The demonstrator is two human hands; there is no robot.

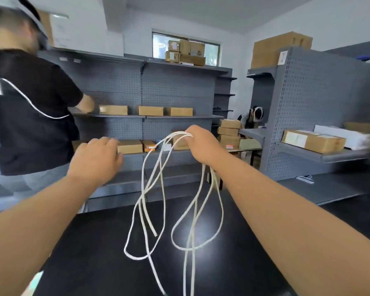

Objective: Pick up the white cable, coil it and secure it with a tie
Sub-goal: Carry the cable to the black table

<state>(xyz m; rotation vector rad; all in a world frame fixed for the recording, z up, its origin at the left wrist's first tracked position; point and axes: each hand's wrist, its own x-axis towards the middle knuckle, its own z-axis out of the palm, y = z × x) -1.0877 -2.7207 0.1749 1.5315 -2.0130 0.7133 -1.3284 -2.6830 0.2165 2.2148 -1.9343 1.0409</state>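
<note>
Over black table, white cable looped through gripping fingers of right hand (left hand relaxed, apart).

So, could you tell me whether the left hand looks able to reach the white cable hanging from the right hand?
Probably yes. The left hand holds nothing, and the white cable, gripped by the right hand, hangs in loops between the two forearms above the black table, with nothing in between.

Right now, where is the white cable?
In the head view the white cable hangs in loose loops at centre frame, gripped by the right hand, above the black table and right of the empty left hand.
</note>
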